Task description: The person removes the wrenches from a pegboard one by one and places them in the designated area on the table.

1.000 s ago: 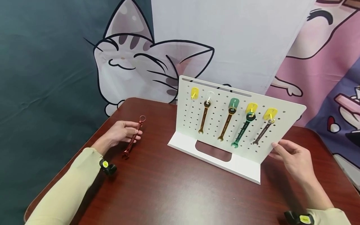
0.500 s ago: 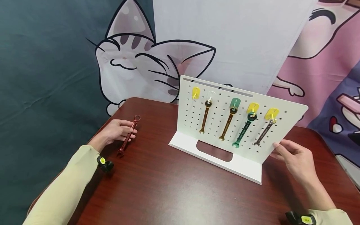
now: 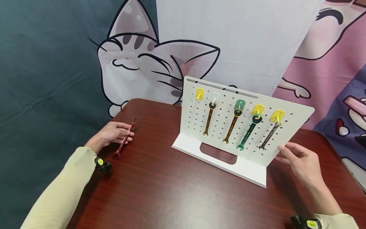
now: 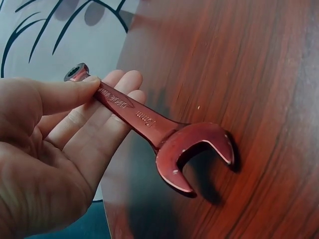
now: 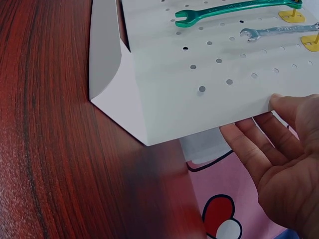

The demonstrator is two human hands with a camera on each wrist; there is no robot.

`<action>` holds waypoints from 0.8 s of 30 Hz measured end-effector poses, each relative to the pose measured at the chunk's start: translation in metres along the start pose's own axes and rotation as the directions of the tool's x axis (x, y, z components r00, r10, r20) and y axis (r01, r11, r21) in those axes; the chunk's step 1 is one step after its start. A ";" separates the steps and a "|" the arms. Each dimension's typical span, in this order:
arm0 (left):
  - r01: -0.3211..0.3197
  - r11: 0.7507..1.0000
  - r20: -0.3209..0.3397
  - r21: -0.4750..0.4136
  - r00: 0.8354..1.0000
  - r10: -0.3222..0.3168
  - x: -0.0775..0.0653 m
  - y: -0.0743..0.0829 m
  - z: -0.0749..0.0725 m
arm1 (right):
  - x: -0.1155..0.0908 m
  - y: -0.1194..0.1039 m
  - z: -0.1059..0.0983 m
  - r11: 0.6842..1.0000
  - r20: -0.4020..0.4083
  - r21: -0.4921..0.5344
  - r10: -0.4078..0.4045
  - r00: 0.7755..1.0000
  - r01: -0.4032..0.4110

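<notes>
My left hand point(image 3: 110, 134) pinches a red combination wrench point(image 4: 134, 112) between thumb and fingers, over the left side of the table. The wrench's open end points toward me and its ring end away. At the right, my right hand point(image 3: 304, 162) grips the side edge of a white pegboard stand point(image 3: 228, 95), thumb in front and fingers behind. On the board's hooks hang two gold wrenches point(image 3: 210, 119), a green wrench point(image 3: 248, 133) and a silver-grey wrench point(image 3: 268, 136). The leftmost yellow hook point(image 3: 199, 94) carries nothing.
The stand's white base point(image 3: 220, 162), with an oblong cutout, rests on a dark red-brown wooden table point(image 3: 171, 194). Behind the table hangs a cloth printed with cartoon cats point(image 3: 128, 73). Each wrist wears a small black camera point(image 3: 103, 165).
My left hand has moved left with the red wrench, away from the pegboard. The right hand keeps its hold on the board's edge.
</notes>
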State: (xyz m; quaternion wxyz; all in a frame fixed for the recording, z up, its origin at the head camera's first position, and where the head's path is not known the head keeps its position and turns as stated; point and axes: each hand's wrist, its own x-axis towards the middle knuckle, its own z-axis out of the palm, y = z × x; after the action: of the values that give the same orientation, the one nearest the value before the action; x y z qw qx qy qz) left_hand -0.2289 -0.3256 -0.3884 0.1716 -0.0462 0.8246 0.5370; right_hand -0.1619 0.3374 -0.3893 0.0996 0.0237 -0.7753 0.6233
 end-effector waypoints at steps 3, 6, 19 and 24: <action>0.000 1.000 0.003 0.001 1.000 0.000 0.000 -0.001 -0.003 | 0.000 0.000 0.000 1.000 0.001 0.011 -0.002 1.000 0.002; 0.003 1.000 0.005 0.006 1.000 -0.003 0.000 -0.002 -0.006 | -0.001 0.000 0.001 0.999 0.003 0.036 -0.003 1.000 0.003; 0.033 0.999 0.014 0.017 0.999 -0.033 -0.001 -0.003 -0.016 | -0.001 0.000 0.001 1.000 0.005 0.019 -0.007 1.000 0.007; 0.041 0.999 0.023 0.014 0.999 -0.042 -0.001 -0.006 -0.019 | -0.001 0.000 0.002 0.998 0.001 0.067 -0.009 1.000 0.009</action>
State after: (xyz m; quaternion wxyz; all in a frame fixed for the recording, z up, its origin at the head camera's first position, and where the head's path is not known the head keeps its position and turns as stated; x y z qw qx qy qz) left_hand -0.2305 -0.3459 -0.3866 0.1926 -0.0559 0.8250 0.5284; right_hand -0.1613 0.3352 -0.3896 0.1012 0.0310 -0.7537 0.6486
